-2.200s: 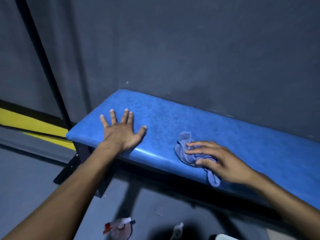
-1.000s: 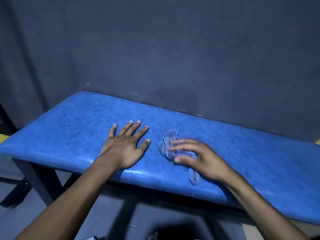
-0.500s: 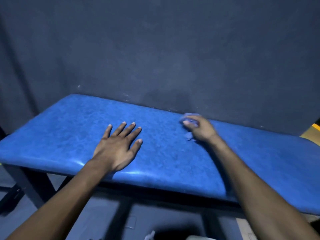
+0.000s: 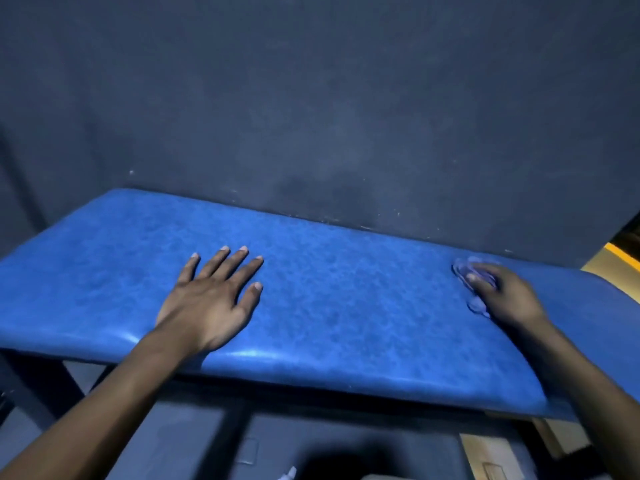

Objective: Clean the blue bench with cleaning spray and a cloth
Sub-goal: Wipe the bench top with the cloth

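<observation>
The blue padded bench (image 4: 346, 299) runs across the view against a dark wall. My left hand (image 4: 211, 303) lies flat on its near left part, fingers spread, holding nothing. My right hand (image 4: 505, 296) presses a crumpled pale blue cloth (image 4: 474, 271) onto the bench near its far right end; most of the cloth is hidden under the palm. No spray bottle is clearly in view.
A dark grey wall (image 4: 329, 116) stands directly behind the bench. The dark bench leg (image 4: 31, 382) is at lower left, over grey floor (image 4: 194, 441). A yellow strip (image 4: 620, 254) shows at the right edge. A small white object (image 4: 289, 474) pokes in at the bottom.
My right hand has slid the cloth along the back of the bench from the middle toward the right end. My left hand stays flat in place.
</observation>
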